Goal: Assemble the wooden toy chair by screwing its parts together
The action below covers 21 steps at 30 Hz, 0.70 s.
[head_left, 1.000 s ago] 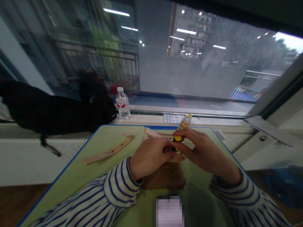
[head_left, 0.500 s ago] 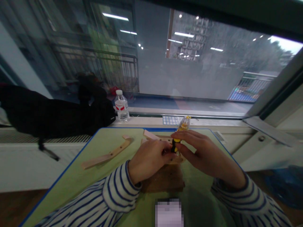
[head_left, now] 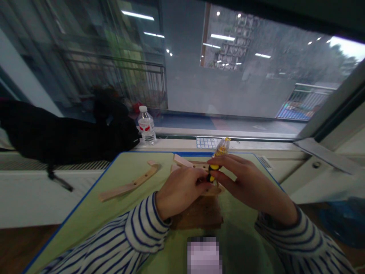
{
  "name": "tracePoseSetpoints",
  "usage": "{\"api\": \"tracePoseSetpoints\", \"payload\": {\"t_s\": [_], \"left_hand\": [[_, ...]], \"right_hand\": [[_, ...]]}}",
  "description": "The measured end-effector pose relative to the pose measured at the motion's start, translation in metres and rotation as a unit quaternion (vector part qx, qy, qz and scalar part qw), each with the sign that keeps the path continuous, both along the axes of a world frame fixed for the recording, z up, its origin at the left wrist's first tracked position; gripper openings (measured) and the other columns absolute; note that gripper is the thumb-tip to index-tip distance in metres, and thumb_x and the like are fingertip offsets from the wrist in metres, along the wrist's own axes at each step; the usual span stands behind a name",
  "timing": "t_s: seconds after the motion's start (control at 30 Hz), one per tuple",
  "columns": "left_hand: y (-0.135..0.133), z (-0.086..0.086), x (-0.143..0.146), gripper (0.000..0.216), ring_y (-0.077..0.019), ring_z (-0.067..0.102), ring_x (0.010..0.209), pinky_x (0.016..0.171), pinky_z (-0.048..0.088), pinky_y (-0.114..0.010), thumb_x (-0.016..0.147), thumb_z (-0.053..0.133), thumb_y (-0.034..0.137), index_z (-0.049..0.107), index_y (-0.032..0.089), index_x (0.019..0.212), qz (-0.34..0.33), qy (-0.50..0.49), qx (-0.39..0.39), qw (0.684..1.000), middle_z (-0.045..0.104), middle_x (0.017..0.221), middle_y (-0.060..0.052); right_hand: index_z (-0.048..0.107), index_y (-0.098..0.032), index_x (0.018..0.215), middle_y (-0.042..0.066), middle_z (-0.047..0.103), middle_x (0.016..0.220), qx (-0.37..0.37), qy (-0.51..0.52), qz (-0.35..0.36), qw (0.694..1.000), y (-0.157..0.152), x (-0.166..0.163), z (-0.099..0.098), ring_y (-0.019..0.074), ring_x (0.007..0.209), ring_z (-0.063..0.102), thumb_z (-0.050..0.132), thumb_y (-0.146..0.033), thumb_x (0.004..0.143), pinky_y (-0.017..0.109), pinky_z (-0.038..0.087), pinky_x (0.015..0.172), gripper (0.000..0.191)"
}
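My right hand grips a short black-and-yellow screwdriver handle between thumb and fingers, and the handle stands nearly upright. Close against its lower end, my left hand is closed with thumb and forefinger pinched together; what lies in that pinch is hidden. Under and behind both hands are light wooden pieces with holes, partly covered by my fingers. They rest by a brown wooden block. The screwdriver's tip is out of sight.
On the green table a curved wooden piece lies at left. A clear bottle with a yellow cap stands behind my right hand. On the sill are a water bottle, a black bag and a gridded sheet. A phone-like, pixelated object is near me.
The yellow-and-black handle appears slightly turned in my right fingers. Both hands stay in nearly the same place, and the whole view has shifted a little.
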<state>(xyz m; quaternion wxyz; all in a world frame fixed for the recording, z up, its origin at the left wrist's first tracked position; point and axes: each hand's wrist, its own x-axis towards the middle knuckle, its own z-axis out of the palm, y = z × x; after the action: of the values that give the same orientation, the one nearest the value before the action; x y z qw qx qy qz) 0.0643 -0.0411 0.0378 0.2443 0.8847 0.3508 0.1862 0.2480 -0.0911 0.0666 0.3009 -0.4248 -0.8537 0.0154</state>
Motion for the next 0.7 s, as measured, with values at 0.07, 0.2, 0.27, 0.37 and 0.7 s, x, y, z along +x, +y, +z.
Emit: {"api": "tracePoseSetpoints", "payload": {"t_s": [0.07, 0.2, 0.27, 0.37, 0.7], "left_hand": [[-0.0001, -0.0006, -0.0003, 0.023, -0.0191, 0.063, 0.082, 0.072, 0.045, -0.026, 0.086, 0.052, 0.033, 0.070, 0.022, 0.094, -0.006, -0.004, -0.001, 1.000, 0.070, 0.089, -0.003], [0.0001, -0.0028, -0.0004, 0.023, -0.0192, 0.064, 0.083, 0.073, 0.045, -0.027, 0.087, 0.050, 0.031, 0.069, 0.022, 0.096, -0.014, -0.006, -0.002, 1.000, 0.071, 0.091, -0.003], [0.0002, -0.0037, -0.0004, 0.023, -0.0191, 0.064, 0.083, 0.074, 0.046, -0.027, 0.087, 0.050, 0.031, 0.069, 0.022, 0.096, -0.015, -0.007, -0.001, 1.000, 0.071, 0.091, -0.003], [0.0003, -0.0037, -0.0006, 0.023, -0.0188, 0.063, 0.082, 0.074, 0.046, -0.028, 0.088, 0.050, 0.032, 0.069, 0.021, 0.096, -0.012, -0.010, 0.002, 1.000, 0.071, 0.090, -0.003], [-0.0008, -0.0036, 0.0003, 0.023, -0.0173, 0.063, 0.076, 0.067, 0.044, -0.025, 0.086, 0.054, 0.036, 0.070, 0.021, 0.093, 0.002, 0.000, 0.023, 1.000, 0.070, 0.085, -0.002]], "right_hand": [[0.058, -0.017, 0.113, 0.006, 0.067, 0.109, 0.002, 0.001, -0.003, 1.000, 0.0004, -0.0004, -0.0008, 0.0165, 0.101, 0.061, 0.054, -0.019, 0.090, 0.030, 0.047, 0.090, 0.023], [0.058, -0.018, 0.112, 0.005, 0.066, 0.106, -0.002, 0.005, 0.001, 1.000, 0.0024, -0.0007, -0.0031, 0.0163, 0.097, 0.061, 0.055, -0.022, 0.090, 0.030, 0.048, 0.087, 0.022], [0.058, -0.018, 0.111, 0.005, 0.066, 0.105, -0.004, 0.006, 0.000, 1.000, 0.0030, -0.0005, -0.0037, 0.0163, 0.097, 0.061, 0.055, -0.023, 0.090, 0.030, 0.048, 0.086, 0.022], [0.058, -0.018, 0.111, 0.006, 0.066, 0.105, -0.004, 0.007, -0.002, 1.000, 0.0032, -0.0002, -0.0039, 0.0165, 0.097, 0.061, 0.055, -0.023, 0.090, 0.030, 0.048, 0.085, 0.021], [0.059, -0.016, 0.106, 0.006, 0.067, 0.100, 0.021, 0.002, 0.000, 1.000, 0.0028, 0.0010, -0.0018, 0.0157, 0.093, 0.062, 0.056, -0.024, 0.090, 0.029, 0.048, 0.082, 0.019]]}}
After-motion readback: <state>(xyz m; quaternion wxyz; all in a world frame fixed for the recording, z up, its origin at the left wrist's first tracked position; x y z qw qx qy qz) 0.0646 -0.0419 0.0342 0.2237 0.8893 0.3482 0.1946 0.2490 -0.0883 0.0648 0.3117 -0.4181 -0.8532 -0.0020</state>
